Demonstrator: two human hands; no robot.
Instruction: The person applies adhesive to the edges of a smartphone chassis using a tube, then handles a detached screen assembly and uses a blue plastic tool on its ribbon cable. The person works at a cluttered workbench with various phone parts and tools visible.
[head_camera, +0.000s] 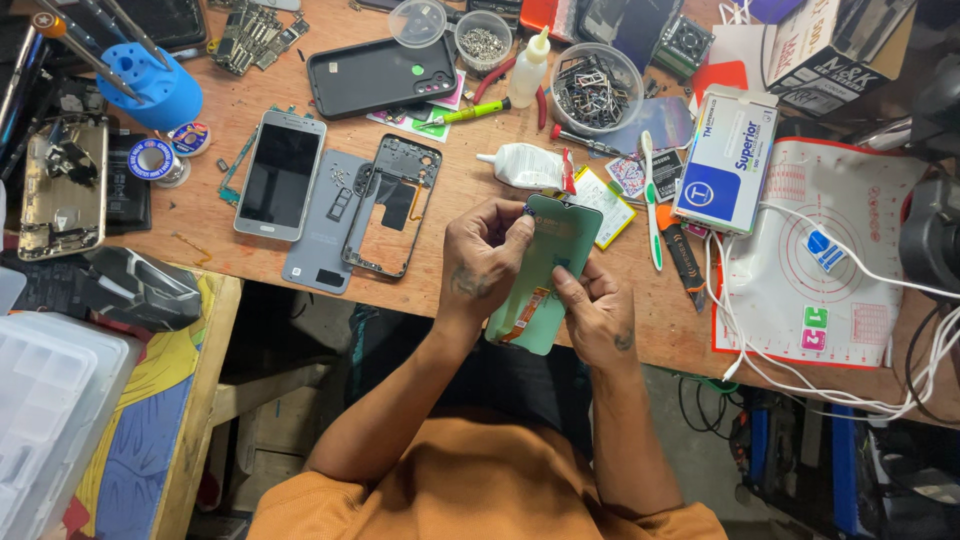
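While gripped: flat glossy green panel (545, 275)

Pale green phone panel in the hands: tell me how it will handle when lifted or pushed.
The pale green phone panel looks thin and flat, so probably light and breakable. Its orange ribbon cable hangs loose, likely floppy. Both the left hand and right hand grip it, suggesting it's slippery.

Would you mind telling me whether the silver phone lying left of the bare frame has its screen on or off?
Off: the silver phone lies face up on the wooden bench, its screen uniformly black and unlit.
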